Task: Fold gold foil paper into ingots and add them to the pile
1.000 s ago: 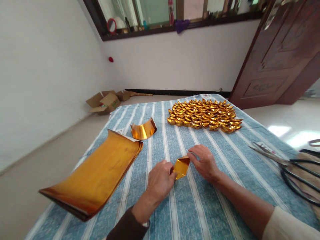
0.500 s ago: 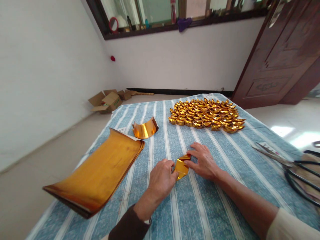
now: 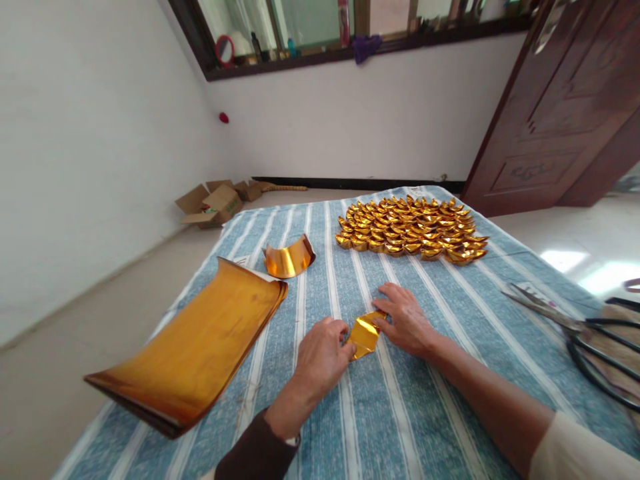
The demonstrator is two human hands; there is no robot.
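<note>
1. I am watching from the head camera: both hands are working over a blue-and-white striped cloth point(image 3: 400, 413) that covers the table.
2. The left hand point(image 3: 323, 357) is curled, its fingertips pinching the near-left edge of a small folded gold foil piece point(image 3: 365, 333).
3. The right hand point(image 3: 407, 323) is lying flatter, fingers bent down onto the far-right edge of the same piece; thumb and forefinger seem to be nipping it.
4. So both hands are grasping the foil piece, which is sitting between them, low on the cloth or just touching it; I cannot tell which.
5. Key relation: the piece's long axis is running diagonally, from near-left at the left fingertips up to far-right at the right fingertips. Neither hand is nearer; each is holding one end.
6. Lying to the left, well apart from the hands, is a stack of gold foil sheets point(image 3: 195, 350), its far edge curling upward.
7. Just beyond that stack, a single curled gold strip point(image 3: 289, 257) is resting on the cloth.
8. At the far end of the table, a dense cluster of folded gold ingots point(image 3: 410, 230) is sitting in rows.
9. Scissors point(image 3: 543, 308) are lying at the right edge, near dark looped handles point(image 3: 597, 360).
</note>
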